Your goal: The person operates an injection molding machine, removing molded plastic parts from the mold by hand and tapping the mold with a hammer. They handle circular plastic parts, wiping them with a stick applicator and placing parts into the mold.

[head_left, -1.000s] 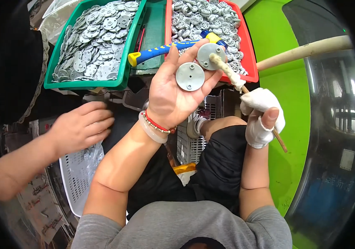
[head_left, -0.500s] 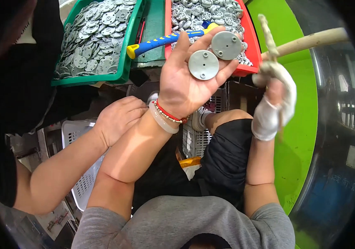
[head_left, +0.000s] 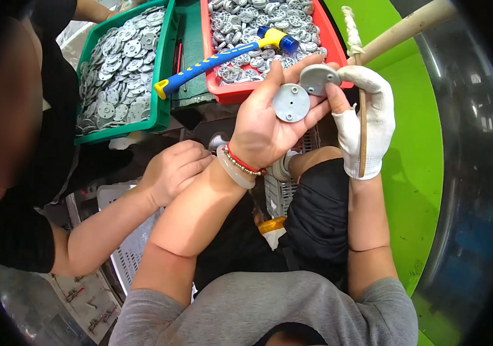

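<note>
Small factory workshop, parts-sorting station.
Just beyond the fingers (head_left: 292, 66): red bin (head_left: 232, 92) and green bin (head_left: 160, 118) heaped with grey metal discs (head_left: 116, 69), blue-and-yellow mallet (head_left: 217, 60) across them, bright green machine housing (head_left: 416, 144) alongside.

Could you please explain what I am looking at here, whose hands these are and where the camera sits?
The picture comes from a wide-angle camera worn on a person's head, looking down, so straight edges bend near the rim. The two forearms rising from the bottom belong to that person. The bare left hand holds two grey metal discs, one flat in the palm, one at the fingertips. The right hand, in a white glove, grips a thin stick with a wrapped tip and touches the upper disc. Beyond them a green bin and a red bin hold many similar discs, and a blue-and-yellow hammer lies across them. The arm at left is another person's.
</note>
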The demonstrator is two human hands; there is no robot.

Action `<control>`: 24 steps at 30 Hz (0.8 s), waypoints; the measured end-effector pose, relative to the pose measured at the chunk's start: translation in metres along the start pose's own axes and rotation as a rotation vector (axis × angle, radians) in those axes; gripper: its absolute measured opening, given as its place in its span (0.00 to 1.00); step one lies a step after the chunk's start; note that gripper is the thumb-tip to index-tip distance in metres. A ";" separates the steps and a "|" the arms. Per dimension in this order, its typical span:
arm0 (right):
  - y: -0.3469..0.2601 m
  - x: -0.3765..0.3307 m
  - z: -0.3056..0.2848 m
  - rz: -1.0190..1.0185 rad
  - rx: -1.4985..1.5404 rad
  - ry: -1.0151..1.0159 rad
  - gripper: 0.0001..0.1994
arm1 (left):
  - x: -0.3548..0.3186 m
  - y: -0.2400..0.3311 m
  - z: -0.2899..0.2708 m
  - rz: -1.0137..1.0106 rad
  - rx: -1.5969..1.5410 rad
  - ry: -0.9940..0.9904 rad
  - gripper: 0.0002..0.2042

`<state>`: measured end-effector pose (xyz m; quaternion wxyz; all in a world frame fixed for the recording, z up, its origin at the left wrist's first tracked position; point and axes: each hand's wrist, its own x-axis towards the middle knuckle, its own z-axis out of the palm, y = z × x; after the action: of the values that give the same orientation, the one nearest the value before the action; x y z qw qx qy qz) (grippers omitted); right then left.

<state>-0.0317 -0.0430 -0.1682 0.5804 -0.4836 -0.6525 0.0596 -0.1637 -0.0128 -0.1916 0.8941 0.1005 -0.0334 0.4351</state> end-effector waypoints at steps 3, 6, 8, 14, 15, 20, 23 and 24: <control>-0.005 -0.003 0.000 -0.004 0.035 -0.104 0.13 | -0.001 -0.003 -0.009 0.010 -0.077 -0.018 0.25; -0.001 0.011 0.001 -0.349 -0.026 -0.063 0.14 | 0.005 -0.001 -0.016 0.016 0.046 0.027 0.25; -0.009 0.012 0.001 -0.330 0.048 -0.154 0.17 | 0.000 0.004 -0.013 0.010 0.043 0.040 0.22; -0.019 0.012 -0.007 -0.255 0.071 -0.335 0.17 | -0.016 0.022 -0.021 0.049 0.053 0.278 0.15; -0.018 0.016 -0.003 -0.407 0.028 -0.304 0.16 | -0.018 0.024 -0.023 0.055 0.052 0.267 0.12; -0.020 0.013 0.009 -0.305 0.121 -0.403 0.10 | -0.026 0.026 -0.024 0.135 0.216 0.262 0.11; -0.029 0.013 0.027 -0.333 0.143 -0.268 0.14 | -0.026 0.032 -0.024 0.178 0.241 0.245 0.13; -0.030 0.012 0.027 -0.333 0.142 -0.277 0.14 | -0.028 0.032 -0.022 0.182 0.234 0.245 0.13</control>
<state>-0.0688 -0.0371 -0.1497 0.5198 -0.3143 -0.7909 0.0744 -0.2065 -0.0103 -0.2125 0.8306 0.1463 0.1176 0.5243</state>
